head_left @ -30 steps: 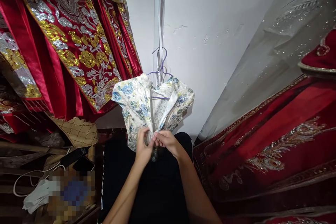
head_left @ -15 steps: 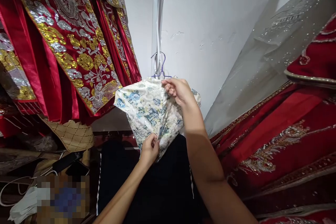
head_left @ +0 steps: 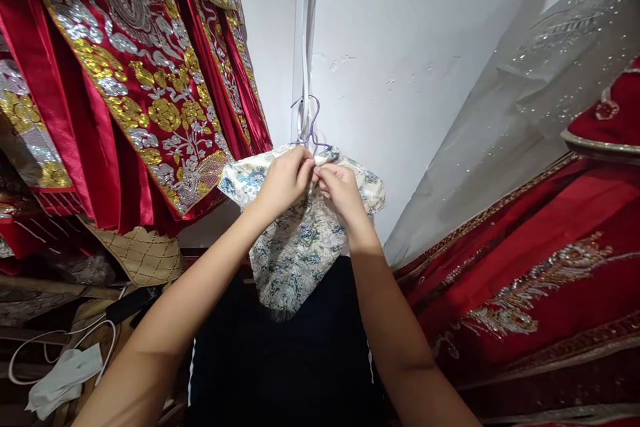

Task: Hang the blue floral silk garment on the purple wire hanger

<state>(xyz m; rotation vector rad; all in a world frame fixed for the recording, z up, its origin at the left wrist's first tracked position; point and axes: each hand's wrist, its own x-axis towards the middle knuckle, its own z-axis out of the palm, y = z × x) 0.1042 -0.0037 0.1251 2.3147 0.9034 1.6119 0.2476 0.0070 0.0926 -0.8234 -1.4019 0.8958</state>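
Note:
A small cream garment with a blue flower print hangs on a purple wire hanger against the white wall. My left hand and my right hand are both raised to its collar, just under the hanger hook. The fingers of both hands pinch the fabric at the neckline, fingertips almost touching. The lower part of the garment drops freely between my forearms, in front of a black cloth.
Red robes with gold and silver embroidery hang at the left. More red embroidered cloth and a grey sequinned fabric lie at the right. A white cable and a white mask sit at the lower left.
My left hand has let go of the hem and risen to the collar beside my right hand. The garment's lower part now hangs down straight.

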